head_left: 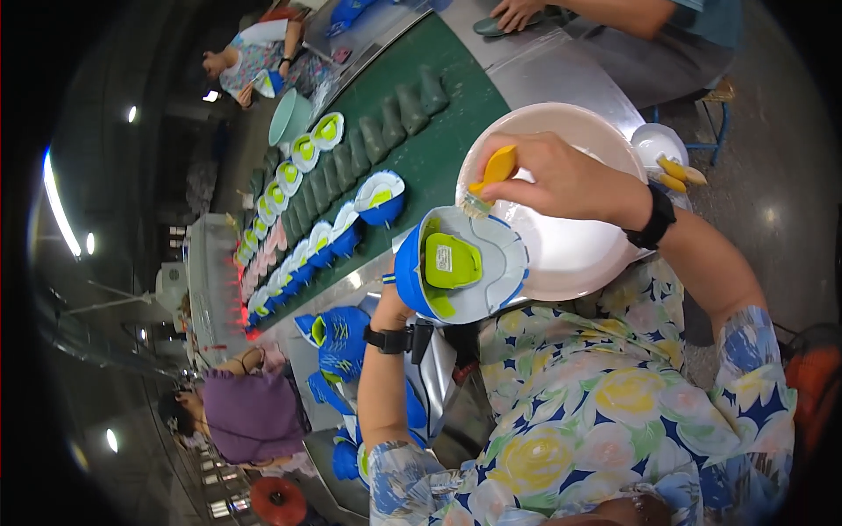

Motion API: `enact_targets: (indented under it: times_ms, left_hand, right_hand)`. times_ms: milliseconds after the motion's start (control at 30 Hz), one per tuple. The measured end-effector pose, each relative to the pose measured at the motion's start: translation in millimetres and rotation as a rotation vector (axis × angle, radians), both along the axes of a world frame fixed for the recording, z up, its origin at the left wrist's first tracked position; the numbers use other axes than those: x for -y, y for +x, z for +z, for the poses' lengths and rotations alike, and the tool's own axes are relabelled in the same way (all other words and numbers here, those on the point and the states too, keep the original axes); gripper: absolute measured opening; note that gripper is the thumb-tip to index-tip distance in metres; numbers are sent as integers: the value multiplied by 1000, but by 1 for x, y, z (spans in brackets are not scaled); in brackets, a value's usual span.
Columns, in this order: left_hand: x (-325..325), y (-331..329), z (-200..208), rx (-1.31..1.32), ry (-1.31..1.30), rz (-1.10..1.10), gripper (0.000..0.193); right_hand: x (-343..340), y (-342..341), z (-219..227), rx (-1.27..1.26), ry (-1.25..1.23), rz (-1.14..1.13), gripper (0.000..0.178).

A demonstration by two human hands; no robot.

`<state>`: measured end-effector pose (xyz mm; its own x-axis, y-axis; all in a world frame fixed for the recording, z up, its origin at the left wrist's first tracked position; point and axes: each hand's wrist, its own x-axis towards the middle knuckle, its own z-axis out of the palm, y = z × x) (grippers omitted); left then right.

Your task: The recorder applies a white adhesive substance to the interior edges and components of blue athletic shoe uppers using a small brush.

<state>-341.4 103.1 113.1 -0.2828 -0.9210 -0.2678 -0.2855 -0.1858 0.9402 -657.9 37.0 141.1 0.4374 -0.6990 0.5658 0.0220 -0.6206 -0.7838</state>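
My left hand (392, 302) grips a blue shoe upper (410, 279) from its far left side, the fingers mostly hidden behind it. The upper is tilted so its pale grey edge and lime green inside, with a white label, face up. In my right hand (557, 175) is a brush (500, 168) with a yellow handle, held in closed fingers. Its pale bristles are at the upper's top edge, touching or just above it. Beneath my right hand stands a large pale pink basin (524, 124), coated inside with white liquid.
Rows of uppers (380, 197) and dark green foot-shaped pieces (370, 138) lie on a green belt (460, 66). Blue shoe uppers (342, 342) pile up left of my left arm. A small white bowl (653, 140) with yellow-handled brushes (674, 174) stands right of the basin. Other people work nearby.
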Motion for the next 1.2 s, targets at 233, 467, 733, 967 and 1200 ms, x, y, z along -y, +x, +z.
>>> enact_targets:
  times_ms: [233,467,733,967,1200]
  left_hand:
    - [2,-32,-4,-381,-218,294,43]
    - [13,-50,-48,-247,-668,484,44]
    - [18,-49,-29,341,-1272,336,47]
    - [15,-30,-9,72,-350,372,42]
    - [-14,-60,-47,-1126,590,120,47]
  right_hand:
    - [-5,-17,-7,-120,148,-291,30]
    - [-22,-4,-27,3,452,-404,35]
    - [-41,1,-28,151,728,-182,33]
    - [-28,-16,-23,124,230,-259,24]
    - [-25,-6,-10,228,-173,34,19]
